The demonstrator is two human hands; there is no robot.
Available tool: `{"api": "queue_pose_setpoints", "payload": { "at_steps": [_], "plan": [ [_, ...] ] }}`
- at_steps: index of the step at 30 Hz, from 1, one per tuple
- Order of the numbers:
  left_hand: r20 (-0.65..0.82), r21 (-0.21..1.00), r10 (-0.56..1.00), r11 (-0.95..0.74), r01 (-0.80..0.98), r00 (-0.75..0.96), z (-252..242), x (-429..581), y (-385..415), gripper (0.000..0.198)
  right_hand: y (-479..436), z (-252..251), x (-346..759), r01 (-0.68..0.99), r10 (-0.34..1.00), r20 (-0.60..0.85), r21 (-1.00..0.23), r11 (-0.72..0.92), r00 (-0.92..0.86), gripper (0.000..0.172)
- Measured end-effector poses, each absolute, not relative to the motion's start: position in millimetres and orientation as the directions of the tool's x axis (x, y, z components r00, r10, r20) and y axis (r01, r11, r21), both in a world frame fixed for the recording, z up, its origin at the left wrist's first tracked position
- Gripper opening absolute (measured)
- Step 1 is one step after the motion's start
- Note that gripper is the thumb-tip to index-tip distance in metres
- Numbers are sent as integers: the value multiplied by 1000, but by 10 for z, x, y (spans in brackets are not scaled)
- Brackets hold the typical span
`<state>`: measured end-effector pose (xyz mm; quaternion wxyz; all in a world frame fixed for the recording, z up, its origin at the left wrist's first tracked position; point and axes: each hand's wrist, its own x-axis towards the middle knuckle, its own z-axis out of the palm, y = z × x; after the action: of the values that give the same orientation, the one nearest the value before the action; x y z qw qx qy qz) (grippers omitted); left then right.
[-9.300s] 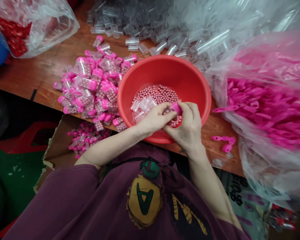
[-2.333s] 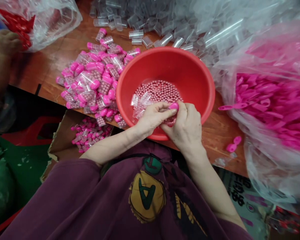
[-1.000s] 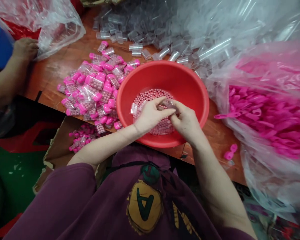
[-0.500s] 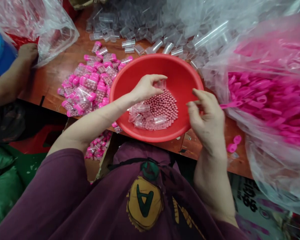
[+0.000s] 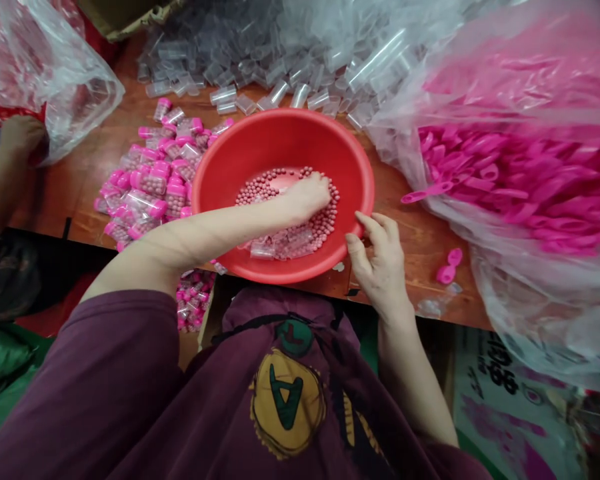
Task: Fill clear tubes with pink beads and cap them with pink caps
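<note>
My left hand [image 5: 310, 198] reaches into a red plastic basin [image 5: 280, 137], its fingers closed and dipped among small pink beads [image 5: 255, 191]. What those fingers hold is hidden from above. Several clear plastic tubes [image 5: 300, 240] lie on the beads just below my wrist. At the basin's right rim is my right hand [image 5: 380, 267], thumb and fingers apart and empty; the fingertips are at the rim, perhaps touching it. A heap of bead-filled tubes with pink caps [image 5: 153, 180] lies left of the basin.
Loose clear tubes [image 5: 225, 97] spread behind the basin. A plastic bag [image 5: 490, 287] of pink caps [image 5: 525, 193] stands to the right, with one loose pink cap [image 5: 450, 265] nearby. More filled tubes [image 5: 194, 300] sit below the table edge. Another person's hand [image 5: 25, 137] is at far left.
My left hand has gone down into the beads; a clear tube showed at its fingertips before. My right hand has come closer to the basin's rim. The view has shifted slightly right.
</note>
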<state>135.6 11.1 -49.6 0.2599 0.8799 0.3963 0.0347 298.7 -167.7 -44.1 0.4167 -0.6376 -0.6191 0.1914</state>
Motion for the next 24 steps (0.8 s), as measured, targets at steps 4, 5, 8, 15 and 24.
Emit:
{"api": "queue_pose_setpoints", "payload": {
  "at_steps": [4, 5, 8, 15, 24],
  "plan": [
    [-178, 688, 726, -391, 611, 664, -504, 1557, -52, 18, -1681, -531, 3160, 497, 939, 198, -867, 34, 282, 52],
    [-204, 740, 733, -319, 592, 649, -486, 1579, -75, 16, -1673, -583, 3268, 465, 929, 169, -885, -4, 330, 53],
    [-269, 866, 730, -103, 490, 628, -370, 1591, -110, 21, -1572, -752, 3712, 556, 876, 191, -825, -100, 442, 47],
    [-326, 912, 696, 411, 17, 640, 118, 1316, -273, 30, -962, -893, 4401, 937, 903, 361, -331, -109, 233, 34],
    [-403, 695, 653, 674, -250, 641, 281, 844, -597, 25, -766, -615, 4396, 877, 834, 469, -479, -37, 291, 13]
  ]
}}
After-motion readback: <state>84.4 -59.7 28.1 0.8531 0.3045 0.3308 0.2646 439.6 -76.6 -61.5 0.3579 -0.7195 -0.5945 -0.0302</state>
